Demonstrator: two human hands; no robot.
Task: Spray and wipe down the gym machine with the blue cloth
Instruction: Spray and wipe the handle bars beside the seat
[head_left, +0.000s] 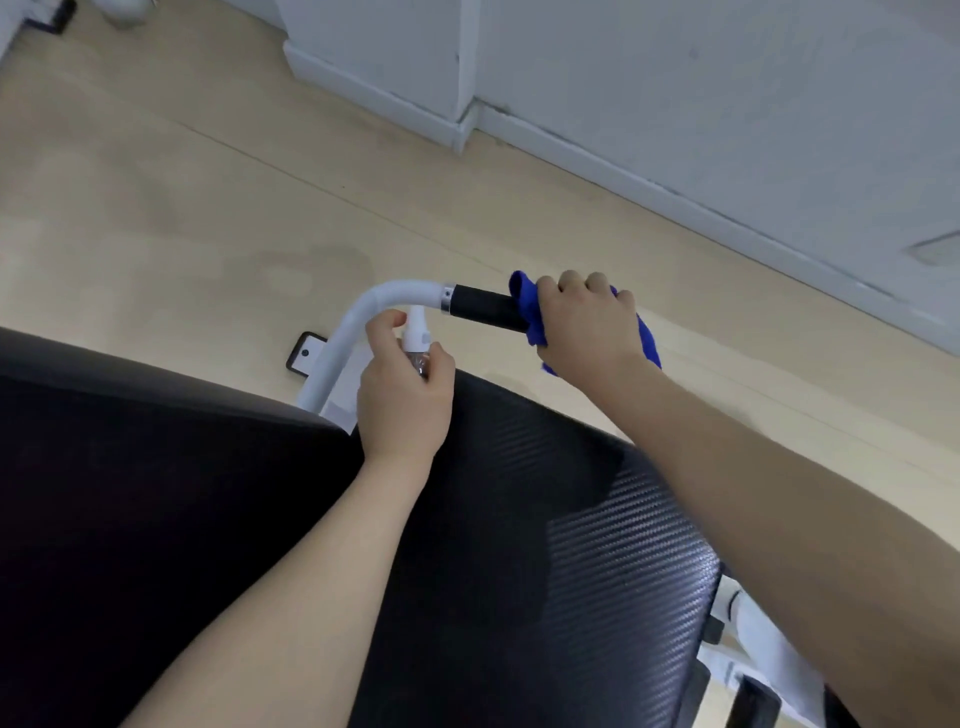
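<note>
Nearest the camera, the black pad (519, 545) of the machine fills the lower frame; both forearms cross over it. Left hand (402, 395) is curled round a small spray bottle (418, 345), nozzle up, just below the bend of the white tube (363, 306). Farther right, right hand (587, 327) clamps the cloth (524, 306) around the far end of the black grip (480, 306). Grip's long axis runs left to right, slightly toward the near side; bare length lies left of the cloth, so the likely wipe travels leftward toward the bottle. Grip end is hidden under cloth and fingers. Bottle body mostly hidden by the palm; nozzle direction cannot be made out. Machine frame cut off at lower right.
</note>
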